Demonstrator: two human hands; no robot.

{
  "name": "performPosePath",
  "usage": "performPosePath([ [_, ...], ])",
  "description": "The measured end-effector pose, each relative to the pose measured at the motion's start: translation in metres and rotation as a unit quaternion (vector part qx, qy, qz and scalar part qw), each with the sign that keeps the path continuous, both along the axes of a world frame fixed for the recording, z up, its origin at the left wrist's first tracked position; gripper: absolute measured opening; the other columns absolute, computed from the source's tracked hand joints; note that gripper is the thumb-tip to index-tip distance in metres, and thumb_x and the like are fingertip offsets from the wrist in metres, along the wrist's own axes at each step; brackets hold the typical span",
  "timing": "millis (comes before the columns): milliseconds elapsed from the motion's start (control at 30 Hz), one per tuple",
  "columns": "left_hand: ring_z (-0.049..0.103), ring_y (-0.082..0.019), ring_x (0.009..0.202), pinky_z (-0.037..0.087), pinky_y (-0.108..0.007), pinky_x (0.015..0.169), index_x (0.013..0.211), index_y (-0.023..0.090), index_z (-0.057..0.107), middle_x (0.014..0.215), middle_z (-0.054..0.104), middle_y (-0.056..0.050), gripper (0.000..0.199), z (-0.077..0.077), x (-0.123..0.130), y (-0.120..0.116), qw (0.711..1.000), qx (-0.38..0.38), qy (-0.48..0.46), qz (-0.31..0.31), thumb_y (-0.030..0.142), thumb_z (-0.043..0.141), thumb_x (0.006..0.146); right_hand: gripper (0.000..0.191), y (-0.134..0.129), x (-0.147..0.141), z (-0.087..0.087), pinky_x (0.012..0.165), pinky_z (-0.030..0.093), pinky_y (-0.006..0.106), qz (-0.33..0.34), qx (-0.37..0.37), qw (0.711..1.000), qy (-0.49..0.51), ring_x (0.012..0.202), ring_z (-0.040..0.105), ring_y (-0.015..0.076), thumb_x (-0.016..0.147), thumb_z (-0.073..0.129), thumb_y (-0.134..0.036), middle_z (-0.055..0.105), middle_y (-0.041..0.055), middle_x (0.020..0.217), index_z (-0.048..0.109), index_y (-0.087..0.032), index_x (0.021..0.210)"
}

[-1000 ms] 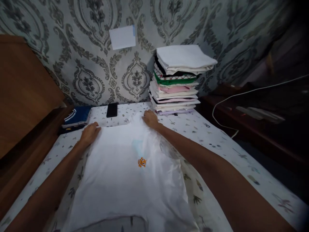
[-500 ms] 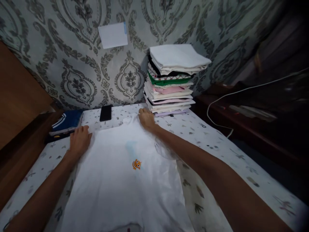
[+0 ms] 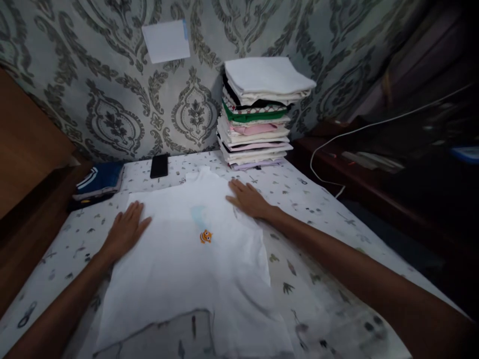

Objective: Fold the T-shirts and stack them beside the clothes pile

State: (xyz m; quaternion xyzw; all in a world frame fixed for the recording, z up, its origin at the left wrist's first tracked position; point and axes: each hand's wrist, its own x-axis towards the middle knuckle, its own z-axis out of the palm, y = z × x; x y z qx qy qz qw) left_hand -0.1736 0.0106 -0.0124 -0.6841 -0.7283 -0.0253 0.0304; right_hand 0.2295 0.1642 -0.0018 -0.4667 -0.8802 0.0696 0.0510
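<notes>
A white shirt [image 3: 168, 259] lies spread out on a patterned white sheet [image 3: 318, 214]. Near the middle of the shirt is a small orange cartoon face [image 3: 205, 236], with a pale blue patch just above it. My left hand [image 3: 126, 227] rests flat at the shirt's upper left edge, fingers apart. On the upper right part of the shirt lies my right hand [image 3: 247, 198], palm down with its fingers spread. Neither hand holds anything.
A tall stack of folded clothes [image 3: 256, 114] stands against the patterned wall. A black phone [image 3: 159, 165] lies near the wall, left of the stack. Folded dark blue clothing [image 3: 100, 179] sits at the left edge. A white cable [image 3: 359, 129] hangs at the right.
My right hand has moved from the shirt's collar area toward its right shoulder, and its fingers have opened out. My left hand has come slightly inward and down onto the shirt's edge. The view has shifted slightly.
</notes>
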Motion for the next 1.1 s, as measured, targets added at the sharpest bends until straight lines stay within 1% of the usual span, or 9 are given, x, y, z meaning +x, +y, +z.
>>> performPosePath([
  [100, 0.024, -0.034, 0.151, 0.030, -0.056, 0.116, 0.151, 0.005, 0.036, 0.160, 0.032, -0.022, 0.070, 0.013, -0.006, -0.014, 0.999, -0.016, -0.002, 0.052, 0.050, 0.023, 0.099, 0.061, -0.009, 0.005, 0.006, 0.121, 0.023, 0.050, -0.036, -0.024, 0.999, 0.006, 0.151, 0.024, 0.0290, 0.103, 0.031, -0.045, 0.031, 0.0173, 0.161, 0.034, -0.011, 0.152],
  [200, 0.019, -0.034, 0.152, 0.024, -0.057, 0.119, 0.152, 0.004, 0.033, 0.161, 0.027, -0.024, 0.072, 0.023, 0.020, -0.035, 0.998, -0.011, -0.009, 0.054, 0.052, 0.022, 0.100, 0.064, -0.049, -0.008, 0.007, 0.121, 0.024, 0.053, -0.064, 0.001, 0.997, 0.052, 0.152, 0.020, 0.0315, 0.103, 0.027, -0.049, 0.028, 0.0199, 0.162, 0.035, -0.008, 0.152],
  [333, 0.017, -0.028, 0.154, 0.020, -0.050, 0.122, 0.155, 0.013, 0.028, 0.166, 0.021, -0.015, 0.072, 0.024, 0.072, -0.069, 0.993, -0.040, -0.038, -0.100, 0.059, 0.023, 0.100, 0.067, -0.120, -0.019, 0.002, 0.124, 0.017, 0.049, 0.109, 0.042, 0.990, 0.080, 0.154, 0.014, 0.0253, 0.102, 0.028, -0.057, 0.023, 0.0119, 0.165, 0.029, -0.016, 0.155],
  [400, 0.018, -0.026, 0.153, 0.018, -0.049, 0.123, 0.156, 0.018, 0.027, 0.166, 0.021, -0.011, 0.070, 0.018, 0.085, -0.086, 0.985, -0.053, -0.042, -0.159, 0.060, 0.023, 0.100, 0.064, -0.142, -0.010, -0.004, 0.124, 0.019, 0.048, 0.139, 0.029, 0.988, 0.065, 0.153, 0.018, 0.0235, 0.102, 0.031, -0.056, 0.027, 0.0095, 0.164, 0.029, -0.020, 0.155],
  [533, 0.021, -0.026, 0.153, 0.018, -0.051, 0.123, 0.156, 0.020, 0.027, 0.165, 0.025, -0.010, 0.067, 0.010, 0.069, -0.112, 0.989, -0.037, -0.033, -0.140, 0.058, 0.020, 0.101, 0.057, -0.153, 0.035, -0.011, 0.123, 0.025, 0.052, 0.046, 0.028, 0.997, 0.049, 0.151, 0.026, 0.0258, 0.103, 0.032, -0.048, 0.033, 0.0103, 0.162, 0.031, -0.022, 0.153],
  [667, 0.024, -0.028, 0.152, 0.021, -0.053, 0.122, 0.156, 0.021, 0.029, 0.165, 0.026, -0.009, 0.068, 0.018, 0.032, -0.136, 0.993, -0.033, -0.040, -0.105, 0.059, 0.022, 0.101, 0.053, -0.170, 0.080, -0.005, 0.119, 0.032, 0.055, 0.004, 0.051, 0.996, 0.079, 0.147, 0.034, 0.0298, 0.103, 0.033, -0.044, 0.038, 0.0149, 0.158, 0.040, -0.019, 0.149],
  [767, 0.028, -0.029, 0.150, 0.026, -0.051, 0.121, 0.155, 0.026, 0.033, 0.165, 0.026, -0.005, 0.064, 0.034, 0.018, -0.158, 0.991, -0.034, -0.077, -0.100, 0.060, 0.028, 0.100, 0.047, -0.197, 0.097, 0.004, 0.116, 0.037, 0.053, 0.083, 0.069, 0.986, 0.125, 0.144, 0.039, 0.0294, 0.102, 0.041, -0.038, 0.044, 0.0149, 0.155, 0.047, -0.021, 0.145],
  [900, 0.031, -0.026, 0.149, 0.032, -0.047, 0.120, 0.154, 0.036, 0.032, 0.166, 0.024, 0.002, 0.058, 0.046, 0.022, -0.186, 0.984, -0.037, -0.131, -0.117, 0.055, 0.037, 0.100, 0.042, -0.225, 0.103, 0.016, 0.115, 0.039, 0.052, 0.223, 0.035, 0.964, 0.140, 0.140, 0.046, 0.0259, 0.099, 0.050, -0.031, 0.055, 0.0101, 0.146, 0.052, -0.026, 0.140],
  [1100, 0.039, -0.027, 0.145, 0.035, -0.051, 0.118, 0.154, 0.043, 0.029, 0.165, 0.026, 0.003, 0.061, 0.039, 0.032, -0.209, 0.977, -0.057, -0.087, -0.188, 0.053, 0.047, 0.097, 0.026, -0.236, 0.091, 0.054, 0.095, 0.052, 0.044, 0.230, -0.067, 0.962, 0.131, 0.110, 0.062, 0.0242, 0.098, 0.044, -0.027, 0.069, 0.0119, 0.115, 0.069, -0.021, 0.091],
])
